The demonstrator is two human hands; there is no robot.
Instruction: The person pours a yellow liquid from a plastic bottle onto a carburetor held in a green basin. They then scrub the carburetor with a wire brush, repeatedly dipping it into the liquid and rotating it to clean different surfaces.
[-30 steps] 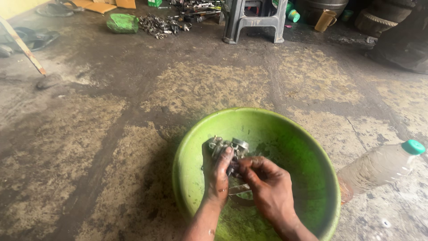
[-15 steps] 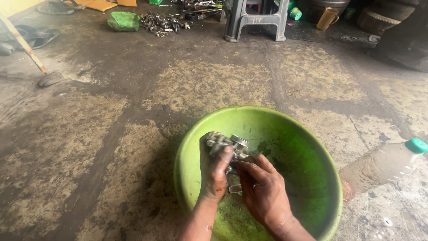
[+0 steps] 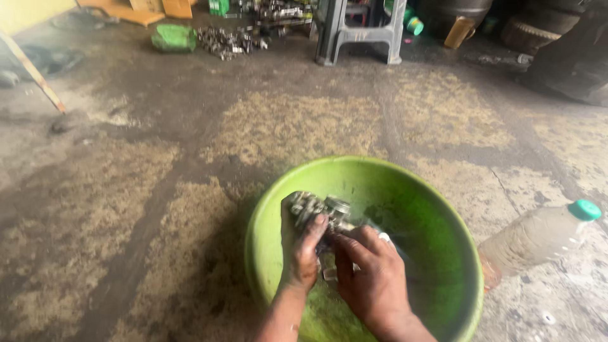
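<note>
Nearest the camera, the right hand [image 3: 373,278] and the left hand [image 3: 305,253] meet inside a bright green plastic basin [image 3: 443,221] that sits on the stained concrete floor [image 3: 126,209]. The left hand is closed around a grimy metal part [image 3: 316,208] — a lumpy grey casting with small round fittings — holding it up against the near-left wall of the basin. The right hand curls in just beside it, fingers bent and touching the lower right of the part; whether it grips the part or something small pressed against it is hard to tell, since the fingers cover that spot. To the right of the basin, touching or nearly touching its rim, a clear plastic bottle [image 3: 538,237] with a green cap lies on its side. Far across the floor stand a grey plastic stool [image 3: 360,31], a heap of metal scraps [image 3: 231,39] to its left, and a green bag [image 3: 173,37] further left.
</note>
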